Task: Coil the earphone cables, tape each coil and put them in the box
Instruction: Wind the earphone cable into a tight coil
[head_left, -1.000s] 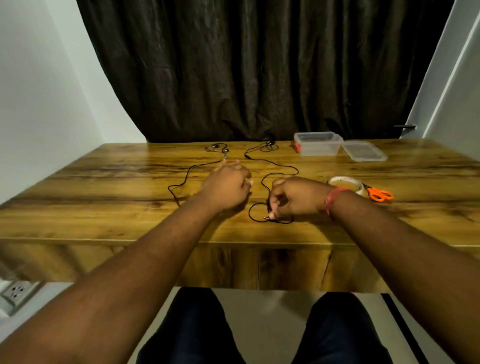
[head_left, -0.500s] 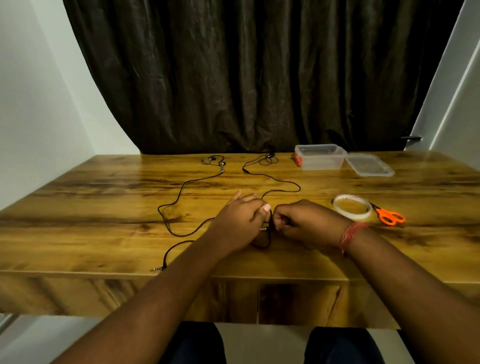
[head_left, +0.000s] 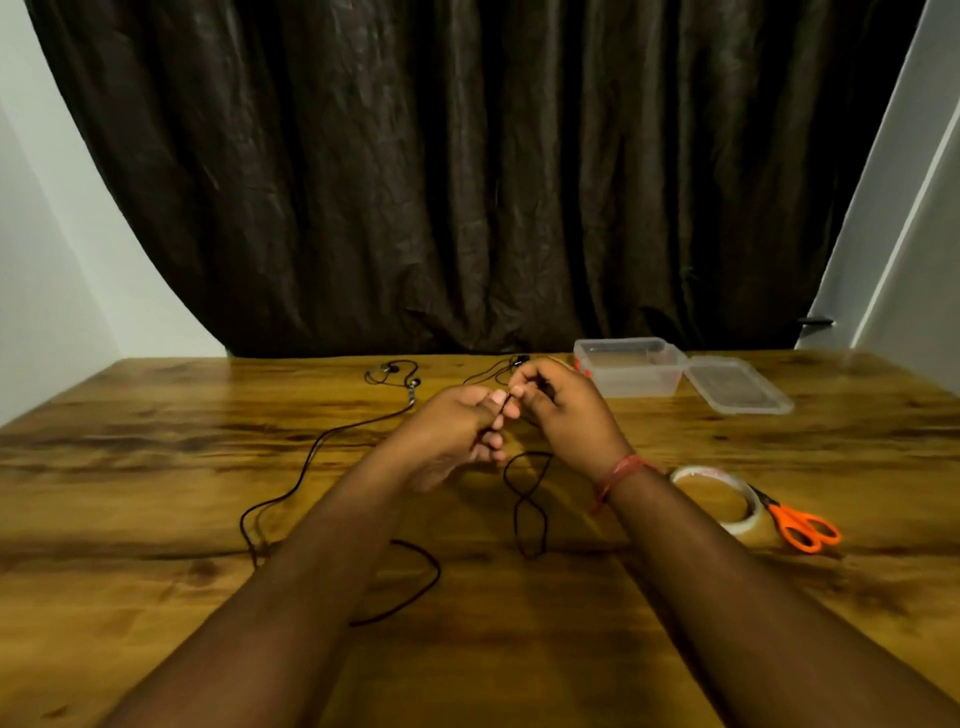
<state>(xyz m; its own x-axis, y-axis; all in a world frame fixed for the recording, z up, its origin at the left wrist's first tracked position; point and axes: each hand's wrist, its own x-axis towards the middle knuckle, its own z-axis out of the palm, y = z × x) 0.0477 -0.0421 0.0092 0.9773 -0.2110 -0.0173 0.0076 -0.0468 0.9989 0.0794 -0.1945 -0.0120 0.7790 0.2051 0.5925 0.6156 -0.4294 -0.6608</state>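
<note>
Both hands, left (head_left: 457, 426) and right (head_left: 561, 410), pinch one cable (head_left: 524, 499) above the table (head_left: 156, 467); its slack loops hang below. A second cable (head_left: 332, 441) lies left. Thin, limp and springy, it likely uncoils unless pinched at the crossing. Box (head_left: 631, 366) open, tape (head_left: 719, 499) nearby.

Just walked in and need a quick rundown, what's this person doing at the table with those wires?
A person is starting to coil an earphone cable: both the left hand and the right hand pinch it above the table, with loops hanging down. A second cable lies loose on the left. The box is open with its lid beside it; the tape and scissors lie untouched.
</note>
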